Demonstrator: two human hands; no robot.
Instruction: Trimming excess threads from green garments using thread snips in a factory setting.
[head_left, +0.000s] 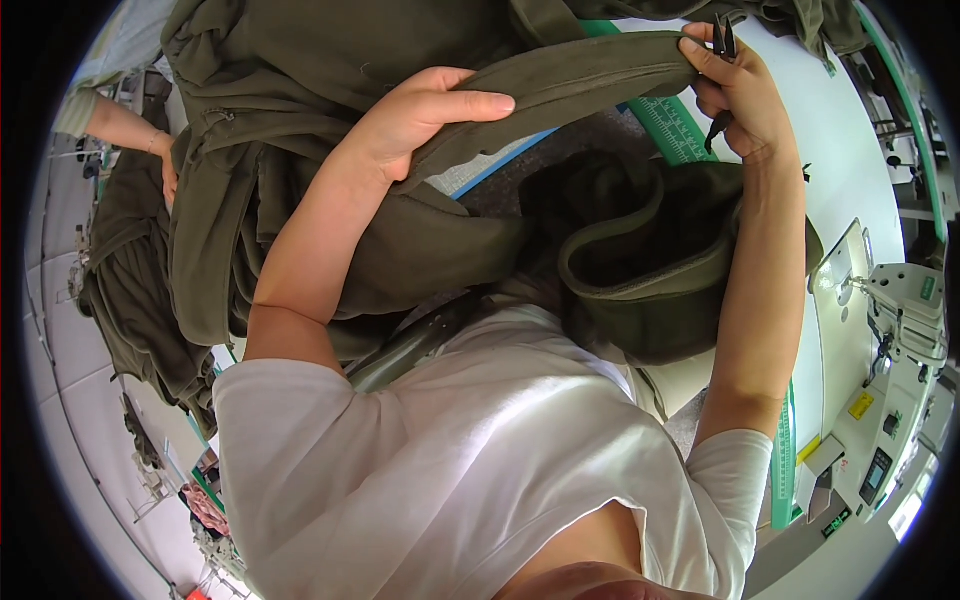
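A seamed edge of a dark olive garment [590, 78] is stretched between my two hands like a band. My left hand [425, 110] grips its left part, thumb lying along the top of the cloth. At the other end, my right hand [738, 105] pinches the band between thumb and fingers. The same hand also holds small black thread snips [724, 40], blades pointing up past the fingers. More of the olive cloth [660, 265] hangs in a looped fold beside my right forearm. Where the band joins the rest is partly hidden by my left hand.
Olive garments [290, 60] are heaped ahead and to the left. A sewing machine [895, 310] stands on the white table [845, 130] at right, with green ruler strips [680, 130] on the edge. Another person's hand [165, 160] touches cloth at far left.
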